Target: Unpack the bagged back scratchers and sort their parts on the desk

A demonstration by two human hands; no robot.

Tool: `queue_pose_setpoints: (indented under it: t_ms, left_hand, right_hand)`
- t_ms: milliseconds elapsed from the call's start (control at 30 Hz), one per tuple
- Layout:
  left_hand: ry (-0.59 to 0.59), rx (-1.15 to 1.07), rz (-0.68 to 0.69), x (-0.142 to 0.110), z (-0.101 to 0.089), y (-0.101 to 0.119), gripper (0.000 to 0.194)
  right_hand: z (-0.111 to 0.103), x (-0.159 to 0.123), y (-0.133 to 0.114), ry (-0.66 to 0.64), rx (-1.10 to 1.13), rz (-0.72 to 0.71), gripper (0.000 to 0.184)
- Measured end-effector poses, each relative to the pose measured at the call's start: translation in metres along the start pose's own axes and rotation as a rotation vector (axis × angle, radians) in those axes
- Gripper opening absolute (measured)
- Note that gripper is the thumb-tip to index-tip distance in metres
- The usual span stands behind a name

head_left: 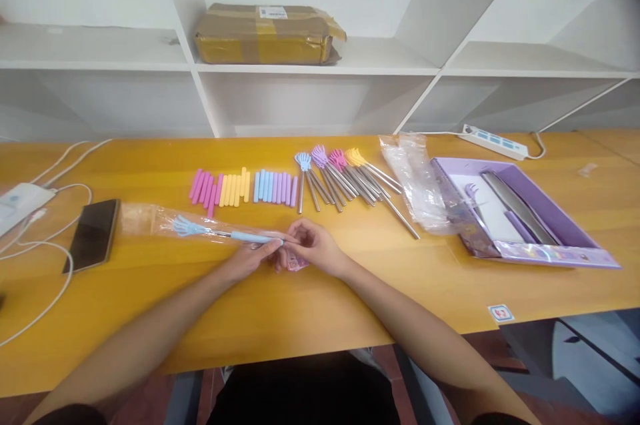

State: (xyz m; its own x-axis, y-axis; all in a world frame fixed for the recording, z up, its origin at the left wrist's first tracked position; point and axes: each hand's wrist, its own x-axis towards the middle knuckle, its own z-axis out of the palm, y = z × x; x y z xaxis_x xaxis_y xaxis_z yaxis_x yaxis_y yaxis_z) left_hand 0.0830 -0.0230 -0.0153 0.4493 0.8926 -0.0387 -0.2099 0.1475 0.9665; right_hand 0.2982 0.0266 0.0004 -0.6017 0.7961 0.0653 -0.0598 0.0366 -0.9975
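Note:
A blue back scratcher [240,236] with a claw-shaped head lies inside a clear plastic sleeve [145,219], its head pointing left. My left hand [250,258] pinches the handle end through the film. Close against it, my right hand [313,248] has its fingers closed at the sleeve's right end, where a pink printed bit of the packaging shows beneath. Beyond my hands lie rows of pink handle tubes [206,190], yellow tubes [235,188] and blue and purple tubes [275,187]. To their right rest several metal rods with blue [303,161], purple, pink and yellow claw heads [355,157].
A purple display box [565,255] holding a few parts stands at the right, beside crumpled clear plastic sleeves [420,178]. A phone [94,235] and white cables [60,245] lie left. White power strips [495,141] and a taped carton [265,38] on a shelf are behind.

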Motion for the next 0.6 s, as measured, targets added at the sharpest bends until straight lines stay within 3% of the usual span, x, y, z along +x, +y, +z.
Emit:
queue_pose_setpoints:
  t_ms: [167,233,400,600]
  left_hand:
    - [0.018,-0.069,0.035,-0.002,0.002,-0.001,0.063]
    - [0.104,-0.062,0.073,-0.003,0.004,0.002,0.063]
    - [0.398,-0.051,0.143,0.001,0.008,0.009,0.043]
    - [0.388,-0.194,0.088,0.006,0.009,0.017,0.048]
  right_hand:
    - [0.0,-0.002,-0.003,0.054,-0.029,-0.008,0.038]
    - [-0.002,-0.001,-0.003,0.064,-0.014,-0.012,0.039]
    - [-0.007,0.001,-0.005,0.011,0.082,-0.038,0.045]
    - [-0.014,0.001,-0.007,-0.133,0.198,-0.121,0.048]
